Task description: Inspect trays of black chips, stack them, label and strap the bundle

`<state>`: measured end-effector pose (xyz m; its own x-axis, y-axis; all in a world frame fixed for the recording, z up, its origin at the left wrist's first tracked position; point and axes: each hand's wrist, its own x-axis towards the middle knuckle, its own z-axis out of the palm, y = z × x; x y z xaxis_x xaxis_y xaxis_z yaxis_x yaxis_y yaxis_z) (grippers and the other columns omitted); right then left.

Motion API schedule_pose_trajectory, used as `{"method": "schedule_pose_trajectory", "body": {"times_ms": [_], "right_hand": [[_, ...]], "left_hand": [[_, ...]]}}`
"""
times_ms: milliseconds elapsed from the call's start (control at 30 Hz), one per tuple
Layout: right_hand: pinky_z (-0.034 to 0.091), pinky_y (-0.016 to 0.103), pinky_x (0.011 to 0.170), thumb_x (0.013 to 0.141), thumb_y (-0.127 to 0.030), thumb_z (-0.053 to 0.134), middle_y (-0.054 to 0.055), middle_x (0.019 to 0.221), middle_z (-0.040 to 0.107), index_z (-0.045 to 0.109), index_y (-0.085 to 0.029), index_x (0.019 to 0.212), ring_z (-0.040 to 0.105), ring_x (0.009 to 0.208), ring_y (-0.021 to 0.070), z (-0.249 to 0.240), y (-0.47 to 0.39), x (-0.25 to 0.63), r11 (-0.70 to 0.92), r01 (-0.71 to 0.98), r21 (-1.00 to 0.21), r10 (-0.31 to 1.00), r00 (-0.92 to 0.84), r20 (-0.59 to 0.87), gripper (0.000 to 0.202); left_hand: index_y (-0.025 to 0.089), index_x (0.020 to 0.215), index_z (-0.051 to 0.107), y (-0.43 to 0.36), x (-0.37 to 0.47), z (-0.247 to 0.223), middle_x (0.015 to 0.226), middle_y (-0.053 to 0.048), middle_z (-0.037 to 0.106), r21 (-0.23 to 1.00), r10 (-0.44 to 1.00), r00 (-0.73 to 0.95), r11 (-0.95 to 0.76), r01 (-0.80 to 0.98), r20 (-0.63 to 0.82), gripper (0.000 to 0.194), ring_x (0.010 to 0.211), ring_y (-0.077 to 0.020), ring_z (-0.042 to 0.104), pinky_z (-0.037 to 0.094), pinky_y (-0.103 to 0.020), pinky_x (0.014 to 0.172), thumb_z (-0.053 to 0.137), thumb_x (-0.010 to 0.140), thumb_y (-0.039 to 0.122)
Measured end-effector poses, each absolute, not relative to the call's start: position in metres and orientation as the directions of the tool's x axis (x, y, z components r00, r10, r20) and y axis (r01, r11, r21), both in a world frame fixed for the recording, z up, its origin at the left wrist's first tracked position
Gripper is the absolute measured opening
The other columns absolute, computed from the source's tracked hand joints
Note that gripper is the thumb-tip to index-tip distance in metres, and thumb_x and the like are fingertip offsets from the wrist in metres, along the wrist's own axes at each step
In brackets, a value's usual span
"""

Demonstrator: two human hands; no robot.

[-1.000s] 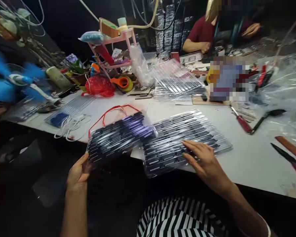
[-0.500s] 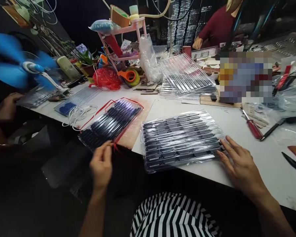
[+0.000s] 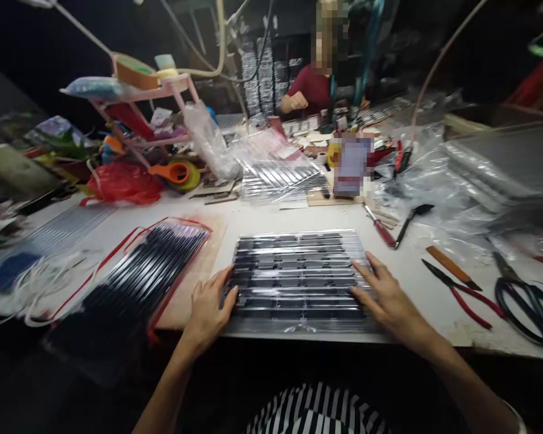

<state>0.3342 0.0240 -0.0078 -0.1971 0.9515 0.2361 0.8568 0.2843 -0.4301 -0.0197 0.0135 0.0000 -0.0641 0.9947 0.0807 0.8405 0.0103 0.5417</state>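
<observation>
A clear ribbed plastic tray (image 3: 294,328) lies flat at the table's front edge, holding rows of black comb-like parts (image 3: 289,263). My left hand (image 3: 210,307) grips its left edge, thumb and fingers apart around the side. On the opposite edge, the fingers of my right hand (image 3: 387,295) press on the tray's side and top. Left of my left hand lies a second batch of long black strips (image 3: 158,265) in clear plastic with a red band (image 3: 113,256) around it; its near end is blurred and reaches past the table edge.
Pliers (image 3: 457,292), scissors (image 3: 525,301) and a red-handled screwdriver (image 3: 382,232) lie at the right. Stacked clear trays (image 3: 276,178), a tape dispenser (image 3: 176,173) and a pink rack (image 3: 158,90) stand behind. A white cable (image 3: 31,289) lies left. Another person (image 3: 310,90) sits across.
My left hand has left the red band and moved right onto the tray's left edge. The tray now sits squarer to me. The view has turned right.
</observation>
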Motion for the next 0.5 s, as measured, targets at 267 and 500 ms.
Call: {"method": "schedule_pose_trajectory", "body": {"times_ms": [267, 500], "right_hand": [[0.035, 0.054, 0.101, 0.091, -0.041, 0.043, 0.017, 0.149, 0.025, 0.047, -0.021, 0.134, 0.032, 0.133, 0.0329, -0.01, 0.037, 0.317, 0.191, 0.811, -0.554, 0.977, -0.106, 0.182, 0.048], [0.041, 0.043, 0.101, 0.089, -0.041, 0.048, 0.012, 0.148, 0.032, 0.059, -0.02, 0.122, 0.03, 0.135, 0.0278, 0.02, 0.03, 0.325, 0.144, 0.51, -0.848, 0.983, 0.024, 0.181, 0.041]], "left_hand": [[0.019, 0.125, 0.056, 0.014, -0.017, -0.01, 0.133, -0.009, 0.053, 0.693, 0.98, -0.13, -0.011, 0.72, 0.15, 0.048, 0.128, -0.0255, 0.043, 0.023, -0.042, 0.112, 0.049, 0.082, 0.039], [0.025, 0.13, 0.051, 0.001, -0.003, 0.013, 0.142, 0.001, 0.044, 0.924, 0.935, -0.351, 0.099, 0.37, 0.04, 0.05, 0.134, -0.0205, 0.032, 0.02, -0.031, 0.114, 0.056, 0.083, 0.041]]}}
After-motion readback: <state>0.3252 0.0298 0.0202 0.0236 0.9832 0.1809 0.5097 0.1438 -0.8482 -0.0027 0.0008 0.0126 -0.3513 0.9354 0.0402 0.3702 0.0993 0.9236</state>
